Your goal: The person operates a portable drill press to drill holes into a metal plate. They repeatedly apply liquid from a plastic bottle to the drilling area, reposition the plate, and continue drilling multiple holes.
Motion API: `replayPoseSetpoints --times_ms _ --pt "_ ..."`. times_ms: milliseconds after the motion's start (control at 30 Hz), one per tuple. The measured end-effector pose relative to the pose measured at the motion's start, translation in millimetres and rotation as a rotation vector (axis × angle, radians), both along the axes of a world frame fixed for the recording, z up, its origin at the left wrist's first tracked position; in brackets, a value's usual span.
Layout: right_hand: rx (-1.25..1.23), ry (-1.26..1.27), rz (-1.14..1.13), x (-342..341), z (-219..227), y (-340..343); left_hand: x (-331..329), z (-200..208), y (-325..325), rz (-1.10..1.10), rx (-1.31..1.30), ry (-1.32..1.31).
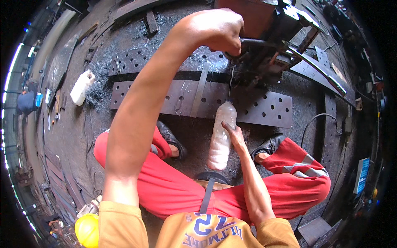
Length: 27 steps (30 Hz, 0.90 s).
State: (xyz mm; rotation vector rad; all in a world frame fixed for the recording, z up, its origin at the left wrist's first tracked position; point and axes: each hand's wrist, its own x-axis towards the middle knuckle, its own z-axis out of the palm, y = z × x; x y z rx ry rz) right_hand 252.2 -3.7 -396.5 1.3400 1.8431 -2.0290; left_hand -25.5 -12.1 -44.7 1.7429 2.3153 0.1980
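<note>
My right hand (pixel 234 135) is wrapped round a clear plastic bottle (pixel 220 142) of whitish liquid. The bottle tilts away from me, and a thin stream runs from its top toward a dark machine (pixel 269 62) that looks like a drill. My left arm reaches far forward, and my left hand (pixel 223 33) is closed at the machine's dark curved handle (pixel 254 42); its fingertips are partly hidden. Beneath the bottle's top lies a dark steel plate (pixel 264 105) with rows of round holes. Behind it, a second perforated plate (pixel 132 62) lies partly under the machine.
A flat metal strip (pixel 200 89) lies across the plates. Metal shavings (pixel 99 89) surround a white jug (pixel 82 87) at the left. A yellow hard hat (pixel 87 230) sits at lower left. A cable (pixel 314 120) and more steel pieces lie at the right.
</note>
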Motion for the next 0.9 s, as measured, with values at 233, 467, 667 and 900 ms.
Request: replayPoseSetpoints --times_ms 233,467,667,900 --pt "-0.068 -0.048 0.037 0.4 -1.8 11.2 -1.4 -0.5 -2.7 0.005 -0.018 0.016" --pt "-0.067 0.007 0.017 4.5 -10.2 13.6 -4.0 -4.6 -3.5 -0.005 0.019 0.032" --pt "-0.049 0.002 0.075 -1.1 11.8 12.5 -4.0 8.2 -7.2 0.029 -0.076 -0.029" --pt "-0.085 0.006 0.029 2.3 6.0 9.8 -2.7 8.5 -5.9 0.032 -0.034 -0.063"
